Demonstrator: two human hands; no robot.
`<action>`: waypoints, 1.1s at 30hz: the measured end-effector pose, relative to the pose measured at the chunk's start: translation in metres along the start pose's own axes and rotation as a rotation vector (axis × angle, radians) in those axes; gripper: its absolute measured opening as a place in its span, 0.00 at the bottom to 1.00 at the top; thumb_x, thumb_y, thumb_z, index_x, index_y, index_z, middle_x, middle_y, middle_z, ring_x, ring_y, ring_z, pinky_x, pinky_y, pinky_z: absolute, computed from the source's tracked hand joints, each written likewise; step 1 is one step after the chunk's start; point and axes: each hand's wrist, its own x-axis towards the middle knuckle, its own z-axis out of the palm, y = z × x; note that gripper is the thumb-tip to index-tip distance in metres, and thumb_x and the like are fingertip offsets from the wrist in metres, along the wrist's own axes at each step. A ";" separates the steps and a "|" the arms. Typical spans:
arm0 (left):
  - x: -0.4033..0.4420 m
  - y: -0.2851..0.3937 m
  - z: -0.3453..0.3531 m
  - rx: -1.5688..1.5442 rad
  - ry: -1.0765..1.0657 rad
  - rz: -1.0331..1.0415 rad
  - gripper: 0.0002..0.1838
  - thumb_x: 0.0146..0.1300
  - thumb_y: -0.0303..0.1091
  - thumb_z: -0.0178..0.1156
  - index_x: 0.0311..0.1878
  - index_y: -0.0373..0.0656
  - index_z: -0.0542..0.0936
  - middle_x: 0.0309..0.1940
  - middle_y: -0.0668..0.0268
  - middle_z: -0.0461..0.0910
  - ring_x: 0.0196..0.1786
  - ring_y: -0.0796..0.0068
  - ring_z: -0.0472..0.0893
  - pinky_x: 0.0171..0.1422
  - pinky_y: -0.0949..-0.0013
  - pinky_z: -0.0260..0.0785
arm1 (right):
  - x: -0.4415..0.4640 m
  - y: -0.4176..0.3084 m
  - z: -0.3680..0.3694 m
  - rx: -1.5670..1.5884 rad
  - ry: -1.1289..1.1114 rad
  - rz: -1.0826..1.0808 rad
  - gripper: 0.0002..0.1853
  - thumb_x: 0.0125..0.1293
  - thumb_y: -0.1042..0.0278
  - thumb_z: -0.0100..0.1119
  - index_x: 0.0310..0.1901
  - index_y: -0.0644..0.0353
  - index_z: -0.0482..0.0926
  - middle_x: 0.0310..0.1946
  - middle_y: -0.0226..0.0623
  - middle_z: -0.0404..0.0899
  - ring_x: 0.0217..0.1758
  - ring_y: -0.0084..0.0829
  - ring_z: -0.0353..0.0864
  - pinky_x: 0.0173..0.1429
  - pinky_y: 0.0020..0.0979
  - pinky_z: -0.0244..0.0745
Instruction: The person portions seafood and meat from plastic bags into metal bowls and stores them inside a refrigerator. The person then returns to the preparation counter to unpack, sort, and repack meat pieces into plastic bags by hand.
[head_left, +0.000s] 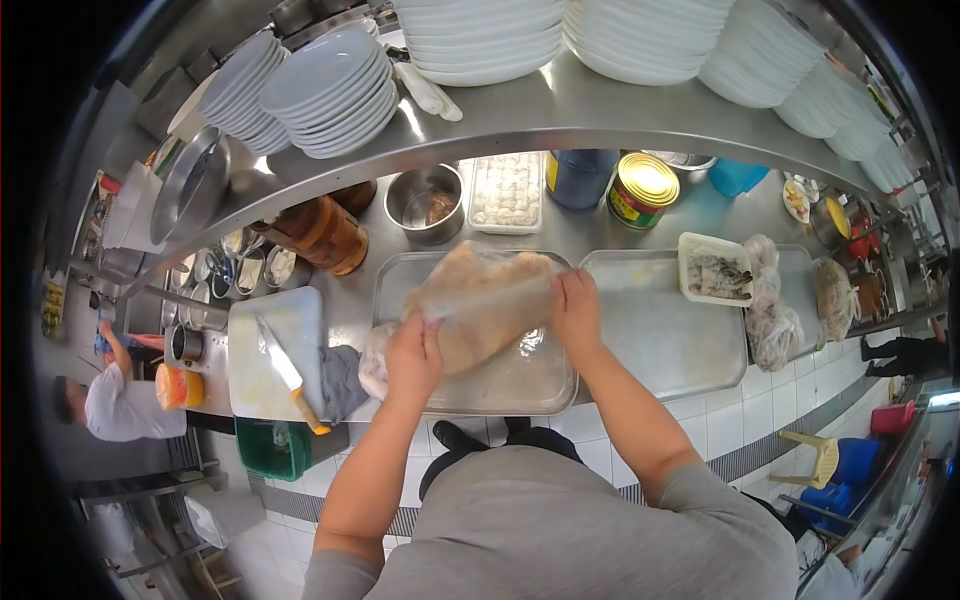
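Observation:
A clear plastic bag of pale, orange-tinged food (480, 325) lies over a metal tray (480, 398). My left hand (414, 352) is closed on the bag's near left part, and my right hand (577, 305) is closed on its right edge. The plastic is stretched between both hands. Beside my left hand, a bunched part of plastic hangs over the tray's left rim. To the left, a knife (283, 362) with a yellow handle rests on a white cutting board (250, 375), next to a grey cloth (343, 380).
A second metal tray (660, 340) adjoins on the right, with a container of shrimp-like food (715, 270) and bagged food (772, 325). Behind stand a pot (424, 204), a white tray (506, 192) and a can (643, 190). A shelf (600, 110) holds plates overhead. A person (130, 400) is at far left.

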 end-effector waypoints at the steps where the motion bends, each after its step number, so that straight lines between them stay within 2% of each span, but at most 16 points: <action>1: 0.007 0.005 -0.001 -0.066 0.056 -0.028 0.10 0.73 0.34 0.60 0.36 0.38 0.77 0.25 0.50 0.77 0.30 0.51 0.79 0.35 0.58 0.69 | 0.011 -0.005 -0.001 -0.036 0.018 0.001 0.11 0.72 0.67 0.56 0.45 0.66 0.81 0.48 0.53 0.82 0.53 0.57 0.79 0.56 0.50 0.75; 5: 0.028 0.029 -0.015 -0.113 0.077 -0.114 0.13 0.75 0.36 0.61 0.36 0.37 0.77 0.25 0.56 0.76 0.26 0.64 0.77 0.32 0.64 0.66 | 0.053 -0.021 0.013 0.098 0.151 -0.064 0.10 0.74 0.67 0.57 0.39 0.66 0.79 0.36 0.52 0.82 0.42 0.58 0.79 0.44 0.47 0.74; 7: 0.036 0.032 -0.018 -0.311 0.174 -0.168 0.13 0.75 0.36 0.61 0.38 0.36 0.77 0.26 0.62 0.77 0.27 0.73 0.74 0.34 0.70 0.68 | 0.068 -0.040 0.005 0.164 0.173 -0.118 0.11 0.75 0.65 0.58 0.39 0.66 0.79 0.29 0.49 0.80 0.32 0.50 0.80 0.38 0.43 0.73; 11: 0.041 0.057 -0.020 -0.616 0.216 -0.221 0.17 0.70 0.40 0.67 0.41 0.34 0.77 0.30 0.64 0.82 0.31 0.72 0.80 0.40 0.72 0.73 | 0.072 -0.072 -0.008 0.336 0.086 0.059 0.11 0.76 0.64 0.58 0.40 0.65 0.80 0.26 0.43 0.78 0.29 0.36 0.78 0.36 0.38 0.72; 13: 0.030 0.052 -0.015 -0.031 -0.230 -0.396 0.22 0.62 0.43 0.73 0.44 0.34 0.77 0.33 0.60 0.85 0.39 0.68 0.86 0.45 0.67 0.77 | 0.060 -0.077 0.001 0.371 -0.042 0.058 0.11 0.76 0.64 0.58 0.41 0.64 0.81 0.24 0.38 0.77 0.29 0.26 0.74 0.35 0.33 0.71; 15: 0.005 0.018 0.024 0.216 -0.337 -0.065 0.25 0.58 0.41 0.74 0.51 0.34 0.78 0.34 0.58 0.86 0.41 0.62 0.88 0.43 0.58 0.79 | 0.044 -0.096 0.007 0.465 -0.047 -0.008 0.10 0.76 0.65 0.59 0.40 0.64 0.81 0.24 0.37 0.77 0.29 0.25 0.75 0.35 0.32 0.72; 19: -0.004 -0.024 0.068 0.178 -0.494 -0.144 0.26 0.60 0.38 0.71 0.57 0.34 0.77 0.38 0.56 0.87 0.43 0.63 0.88 0.44 0.58 0.79 | 0.020 -0.135 -0.018 0.704 -0.405 -0.011 0.09 0.72 0.65 0.62 0.42 0.63 0.82 0.33 0.37 0.81 0.34 0.29 0.78 0.42 0.33 0.75; 21: 0.018 0.007 0.043 -0.230 -0.270 -0.196 0.23 0.64 0.34 0.66 0.60 0.33 0.77 0.44 0.57 0.86 0.47 0.69 0.86 0.48 0.64 0.78 | 0.018 -0.137 -0.025 0.599 -0.203 -0.359 0.12 0.67 0.63 0.68 0.45 0.63 0.83 0.44 0.42 0.82 0.46 0.38 0.81 0.52 0.35 0.76; 22: 0.028 0.023 0.032 -0.235 -0.271 -0.196 0.23 0.64 0.34 0.66 0.60 0.33 0.77 0.44 0.57 0.86 0.47 0.69 0.86 0.48 0.64 0.78 | 0.018 -0.134 -0.026 0.594 -0.204 -0.359 0.12 0.67 0.63 0.68 0.45 0.63 0.83 0.44 0.42 0.82 0.46 0.38 0.81 0.52 0.35 0.76; 24: 0.047 0.051 0.011 -0.850 -0.093 -0.512 0.17 0.67 0.27 0.62 0.57 0.34 0.78 0.49 0.61 0.85 0.49 0.73 0.83 0.52 0.68 0.76 | 0.024 -0.125 -0.020 0.241 0.136 -0.323 0.15 0.62 0.67 0.69 0.49 0.62 0.83 0.56 0.48 0.80 0.59 0.47 0.80 0.62 0.38 0.74; 25: 0.050 0.056 0.003 -0.850 -0.083 -0.519 0.17 0.67 0.27 0.62 0.57 0.34 0.78 0.49 0.61 0.85 0.49 0.73 0.83 0.52 0.68 0.76 | 0.023 -0.110 -0.009 0.245 0.126 -0.326 0.15 0.62 0.67 0.69 0.49 0.62 0.83 0.56 0.48 0.80 0.59 0.47 0.80 0.62 0.38 0.74; 27: 0.051 0.057 -0.009 -0.896 -0.353 -0.265 0.15 0.68 0.23 0.59 0.57 0.37 0.79 0.50 0.65 0.84 0.50 0.73 0.83 0.55 0.68 0.75 | 0.024 -0.073 0.018 0.312 -0.174 -0.380 0.31 0.57 0.58 0.73 0.60 0.63 0.77 0.50 0.55 0.80 0.56 0.57 0.79 0.61 0.50 0.75; 29: 0.049 0.051 -0.011 -0.770 -0.287 -0.148 0.16 0.67 0.24 0.61 0.58 0.38 0.79 0.51 0.64 0.84 0.52 0.73 0.82 0.57 0.67 0.75 | 0.031 -0.062 0.027 0.272 -0.370 0.132 0.27 0.57 0.65 0.68 0.59 0.64 0.78 0.51 0.59 0.80 0.56 0.57 0.79 0.61 0.51 0.75; 30: 0.049 0.051 -0.015 -0.643 -0.235 -0.034 0.17 0.66 0.24 0.62 0.58 0.40 0.79 0.52 0.64 0.83 0.53 0.74 0.82 0.59 0.66 0.74 | 0.038 -0.072 0.025 0.276 -0.384 0.128 0.27 0.57 0.65 0.68 0.59 0.64 0.78 0.51 0.59 0.80 0.56 0.57 0.79 0.61 0.51 0.75; 31: 0.049 0.051 -0.016 -0.640 -0.226 -0.045 0.17 0.66 0.24 0.62 0.58 0.40 0.79 0.52 0.64 0.83 0.53 0.74 0.82 0.59 0.66 0.74 | 0.047 -0.079 0.021 0.323 -0.210 0.107 0.21 0.58 0.70 0.63 0.55 0.64 0.80 0.46 0.54 0.84 0.52 0.52 0.83 0.58 0.44 0.77; 33: 0.054 0.066 -0.017 -0.936 -0.025 -0.108 0.17 0.65 0.27 0.65 0.58 0.40 0.80 0.53 0.62 0.83 0.56 0.70 0.81 0.61 0.64 0.73 | 0.065 -0.111 0.000 0.364 -0.049 0.085 0.17 0.59 0.76 0.58 0.51 0.65 0.83 0.41 0.48 0.88 0.48 0.48 0.87 0.54 0.38 0.80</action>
